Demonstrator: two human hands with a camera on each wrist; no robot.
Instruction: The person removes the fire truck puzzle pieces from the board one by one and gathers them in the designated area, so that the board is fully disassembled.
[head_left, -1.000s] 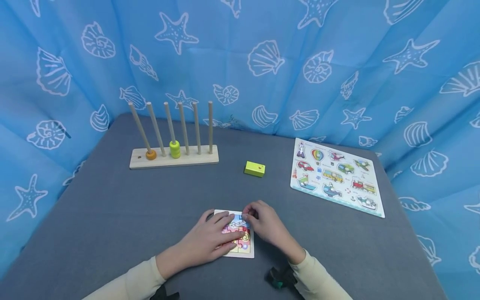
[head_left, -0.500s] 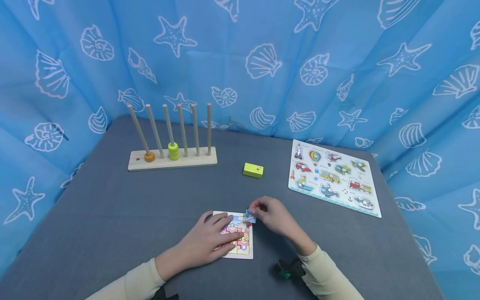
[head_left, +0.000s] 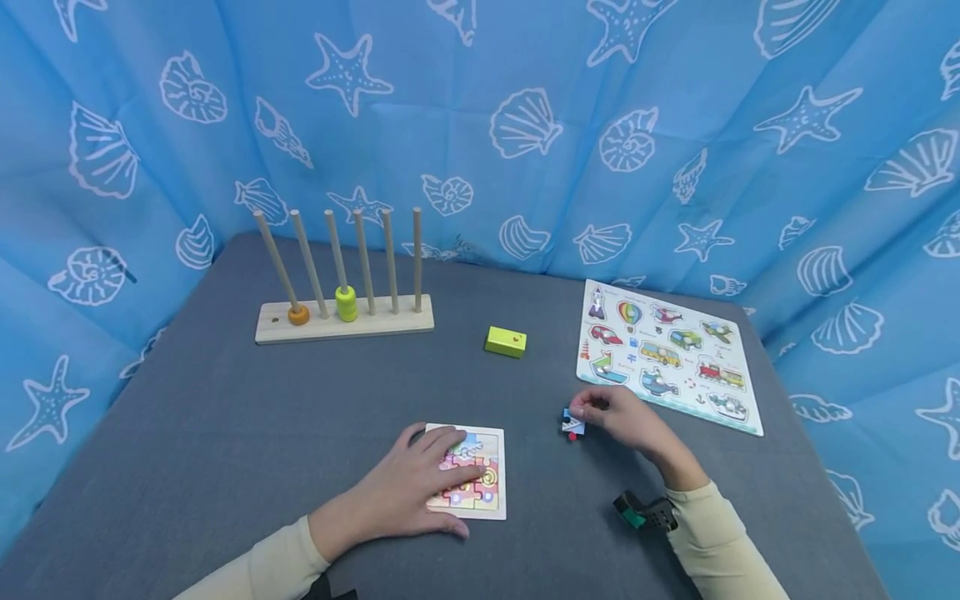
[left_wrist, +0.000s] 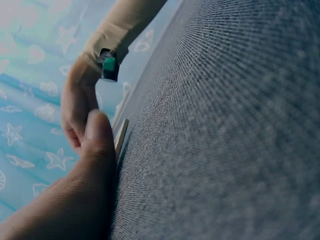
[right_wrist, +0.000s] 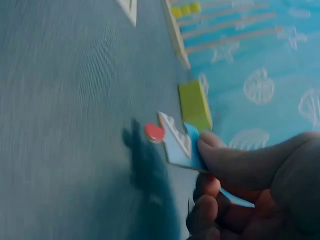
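Observation:
A small jigsaw puzzle (head_left: 487, 498) in a pale wooden frame lies on the grey table, its upper right corner bare of a piece. Over its left side rests my left hand (head_left: 408, 483), fingers spread across the pieces and thumb off the lower edge. To the right of the frame, my right hand (head_left: 618, 417) pinches a puzzle piece (right_wrist: 180, 142) between thumb and fingers. That piece is blue and white with a red round tab, and in the right wrist view it is held over the table with a shadow below.
A wooden peg stand (head_left: 345, 327) with orange and lime beads stands at the back left. Centrally behind the puzzle lies a lime block (head_left: 506, 341). A vehicle picture board (head_left: 671, 358) lies close behind my right hand. A blue shell-print curtain (head_left: 450, 125) surrounds the table.
My right hand has lifted the corner puzzle piece out of the frame and carried it to the right. My left thumb has moved down off the frame.

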